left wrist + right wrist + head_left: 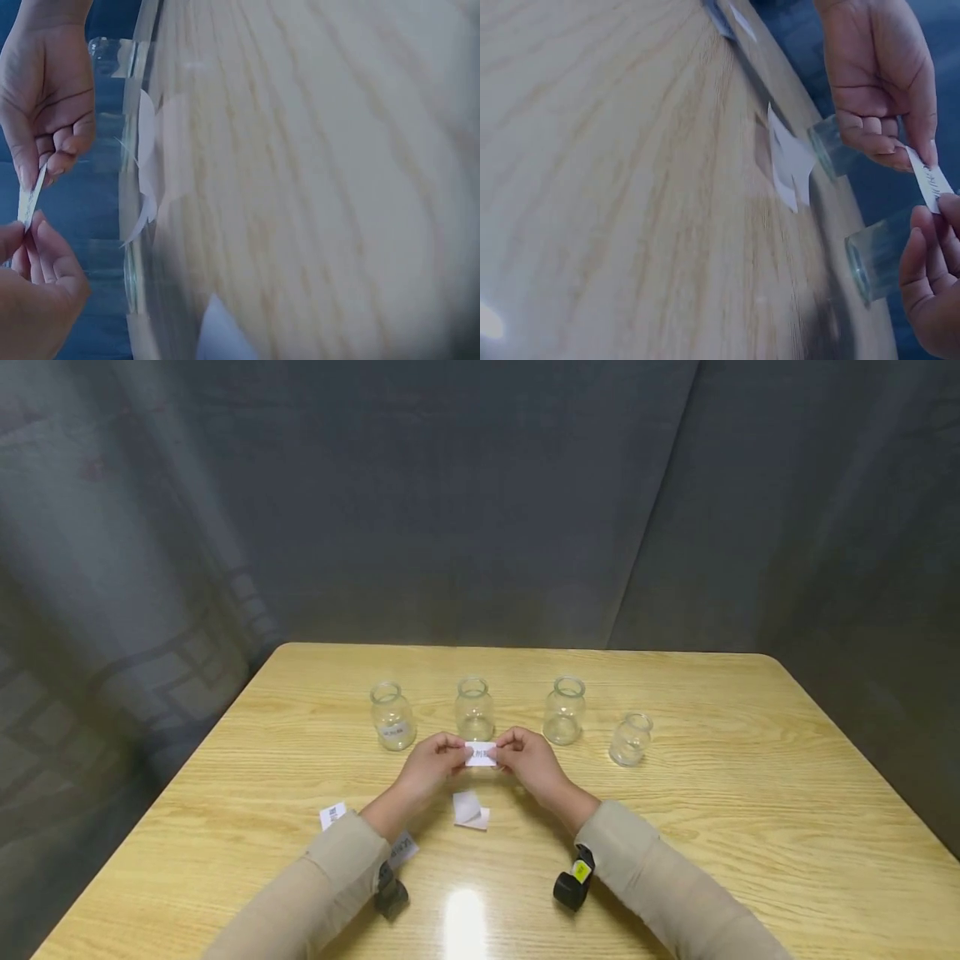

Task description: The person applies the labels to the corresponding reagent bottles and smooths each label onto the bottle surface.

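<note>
A small white label (481, 754) with printed dark characters is held up level between both hands, in front of the middle glass jar (474, 702). My left hand (433, 762) pinches its left end between thumb and fingers. At the right end, my right hand (531, 766) pinches it in the same way. The left wrist view shows the label (31, 199) nearly edge-on between the fingertips. In the right wrist view the label's print (930, 180) faces the camera. The jar's lower part is partly hidden behind the label and hands.
A jar bearing a label (392, 718) stands left; an unlabelled jar (564, 712) and a smaller jar (632, 741) stand right. Curled white paper pieces (467, 807) lie between my forearms. Printed labels (332, 814) lie by the left forearm, one (403, 849) partly under it.
</note>
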The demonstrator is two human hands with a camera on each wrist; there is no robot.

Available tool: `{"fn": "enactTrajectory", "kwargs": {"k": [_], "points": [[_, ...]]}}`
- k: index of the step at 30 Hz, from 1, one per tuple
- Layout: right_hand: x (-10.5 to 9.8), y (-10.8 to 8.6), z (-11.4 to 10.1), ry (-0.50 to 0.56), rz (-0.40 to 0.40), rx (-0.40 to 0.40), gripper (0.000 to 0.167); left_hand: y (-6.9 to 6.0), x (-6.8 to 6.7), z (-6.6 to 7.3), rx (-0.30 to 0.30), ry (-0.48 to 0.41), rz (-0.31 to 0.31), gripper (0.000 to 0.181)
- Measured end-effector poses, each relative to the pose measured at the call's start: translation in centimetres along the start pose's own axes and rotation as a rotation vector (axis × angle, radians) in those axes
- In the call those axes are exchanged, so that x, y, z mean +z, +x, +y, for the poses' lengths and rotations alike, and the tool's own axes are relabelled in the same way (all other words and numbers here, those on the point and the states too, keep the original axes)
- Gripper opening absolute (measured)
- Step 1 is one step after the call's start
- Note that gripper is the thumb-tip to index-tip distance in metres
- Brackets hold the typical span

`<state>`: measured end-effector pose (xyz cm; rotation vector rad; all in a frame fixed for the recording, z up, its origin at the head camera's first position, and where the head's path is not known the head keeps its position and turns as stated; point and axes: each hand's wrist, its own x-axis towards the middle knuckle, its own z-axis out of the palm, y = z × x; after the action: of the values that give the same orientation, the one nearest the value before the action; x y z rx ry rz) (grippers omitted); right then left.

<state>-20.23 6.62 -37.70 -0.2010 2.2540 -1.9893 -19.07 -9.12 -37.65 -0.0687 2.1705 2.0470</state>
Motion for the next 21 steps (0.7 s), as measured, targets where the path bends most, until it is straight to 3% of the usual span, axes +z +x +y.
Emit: {"fn": "enactTrajectory", "kwargs": {"k": [6, 12, 21], "points": [[0.3, 1.2, 0.5, 0.046, 0.04, 0.008, 0.009, 1.1, 0.2, -0.3, -0.001, 0.015, 0.081, 0.015], [0.4, 2.6, 0.9, -0.04, 0.069, 0.018, 0.007, 2.0, 0.5, -0.3, 0.0, 0.038, 0.119, 0.011], [0.9, 3.7, 1.0, -0.159, 0.13, 0.036, 0.009, 2.9, 0.4, -0.1, -0.013, 0.223, 0.221, 0.011]]}}
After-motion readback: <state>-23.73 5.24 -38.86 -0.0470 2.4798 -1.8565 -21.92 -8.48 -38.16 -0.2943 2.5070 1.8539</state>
